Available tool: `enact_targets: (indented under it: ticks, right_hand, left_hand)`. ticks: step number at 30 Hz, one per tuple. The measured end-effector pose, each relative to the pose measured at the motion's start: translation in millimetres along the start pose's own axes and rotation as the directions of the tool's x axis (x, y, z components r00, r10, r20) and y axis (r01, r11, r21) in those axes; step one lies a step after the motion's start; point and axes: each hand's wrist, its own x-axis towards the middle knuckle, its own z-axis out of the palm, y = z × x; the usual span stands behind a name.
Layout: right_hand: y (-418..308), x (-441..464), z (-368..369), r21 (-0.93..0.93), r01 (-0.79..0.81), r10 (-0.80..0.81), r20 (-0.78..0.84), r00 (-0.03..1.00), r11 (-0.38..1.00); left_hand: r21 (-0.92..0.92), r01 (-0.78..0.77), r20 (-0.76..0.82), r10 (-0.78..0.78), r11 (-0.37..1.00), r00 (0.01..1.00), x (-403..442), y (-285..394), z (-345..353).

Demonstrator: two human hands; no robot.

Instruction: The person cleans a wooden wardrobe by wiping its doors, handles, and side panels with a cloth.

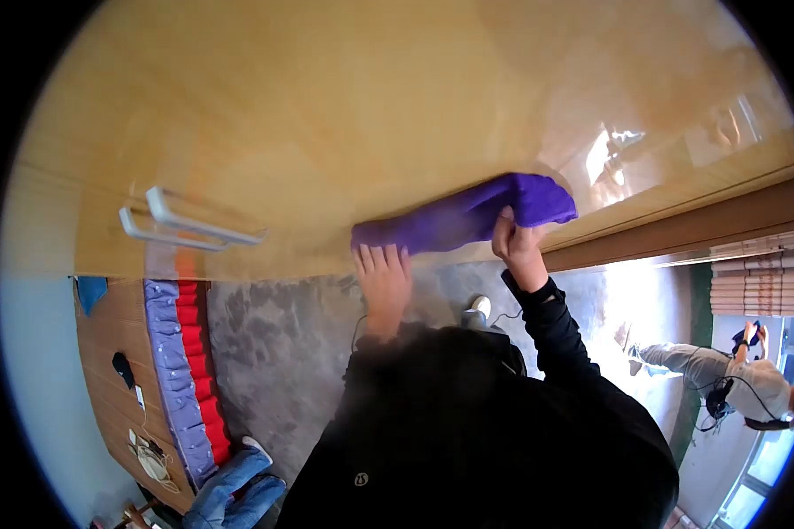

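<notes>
A folded purple cloth point(454, 216) lies lengthwise against a glossy, wood-coloured panel point(370, 106). At the cloth's left end, my left hand point(385, 286) has its fingers stretched out, with the tips touching the lower edge; its thumb is hidden. My right hand point(520, 249) grips the cloth near its right end, thumb showing and the other fingers bent. A flap of cloth spreads out beyond the right hand. Two pale handles point(190, 225) stick out from the panel, left of the cloth and apart from both hands.
A brown ledge point(679, 220) runs along the panel at right. Below are a grey floor point(282, 344) and a bench with red and lilac padding point(181, 370). One person's jeans point(229, 494) show at lower left; another person point(732, 375) is at far right, near cables.
</notes>
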Motion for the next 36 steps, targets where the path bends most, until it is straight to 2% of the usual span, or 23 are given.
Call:
enact_targets:
  ticks: [3,5,7,10,15,17,18,19,21,25,27,28,30,31,33,36]
  right_hand:
    - [-55.4,44.5,33.3,-0.032,-0.024,0.026,0.072,0.997,0.999]
    - [-82.4,62.3,52.5,0.077,0.112,-0.123,0.156,0.980,0.991]
    - [-104.6,70.1,77.0,0.076,0.152,-0.161,0.142,0.977,0.985]
    - [-138.9,82.1,109.2,0.079,0.176,-0.181,0.058,0.982,0.981]
    - [-187.8,91.0,141.6,0.187,0.126,-0.162,0.196,0.967,0.974]
    - [-201.0,92.9,149.8,0.310,0.060,-0.159,0.304,0.939,0.949]
    - [-203.0,80.2,156.2,0.305,0.103,-0.190,0.271,0.944,0.947]
    - [-202.2,75.9,155.2,0.301,0.098,-0.184,0.272,0.945,0.948]
    - [-198.3,71.8,148.4,0.366,0.109,-0.270,0.424,0.864,0.924]
    - [-166.1,37.9,130.8,0.384,0.074,-0.262,0.468,0.844,0.921]
    - [-142.6,24.7,112.7,0.300,0.004,-0.211,0.660,0.721,0.954]
    - [-129.8,19.6,101.8,0.295,0.003,-0.208,0.667,0.716,0.956]
    - [-104.5,18.1,78.9,0.256,-0.182,-0.050,0.695,0.717,0.949]
    - [-87.6,18.1,66.4,0.253,-0.185,-0.045,0.694,0.718,0.950]
    - [-53.1,15.4,36.7,0.277,0.098,-0.245,0.566,0.787,0.956]
    - [-9.1,9.7,0.5,0.187,0.153,-0.235,0.581,0.780,0.970]
  left_hand:
    - [0.003,0.039,0.071,-0.039,0.999,0.997,-3.5,-37.5,-14.5]
    - [0.023,0.104,0.061,-0.105,0.994,0.993,-5.1,-61.2,-28.6]
    - [0.027,0.139,0.064,-0.141,0.990,0.988,-9.8,-92.3,-31.5]
    - [0.080,0.100,0.009,-0.101,0.992,0.995,-14.2,-133.2,-42.8]
    - [0.094,0.195,0.063,-0.202,0.976,0.977,-17.1,-169.3,-60.5]
    - [0.093,0.211,0.062,-0.217,0.973,0.974,-20.2,-176.6,-63.4]
    - [0.087,0.230,0.055,-0.235,0.969,0.970,-21.4,-178.7,-62.8]
    - [0.087,0.225,0.059,-0.230,0.970,0.971,-22.8,-179.0,-61.1]
    - [0.030,0.287,0.063,-0.289,0.957,0.955,-25.9,-175.4,-54.6]
    - [-0.022,0.293,0.106,-0.290,0.956,0.951,-36.0,-147.7,-36.3]
    - [-0.139,0.321,0.143,-0.302,0.937,0.943,-36.6,-119.7,-33.6]
    - [-0.146,0.322,0.149,-0.301,0.935,0.942,-35.4,-105.9,-33.1]
    - [-0.316,0.344,0.194,-0.294,0.884,0.936,-28.7,-79.0,-33.2]
    - [-0.315,0.341,0.197,-0.290,0.886,0.937,-25.3,-67.3,-29.0]
    - [-0.327,0.321,0.323,-0.214,0.889,0.922,-22.3,-43.6,-17.2]
    - [-0.371,0.320,0.287,-0.221,0.872,0.932,-5.3,-1.2,9.4]
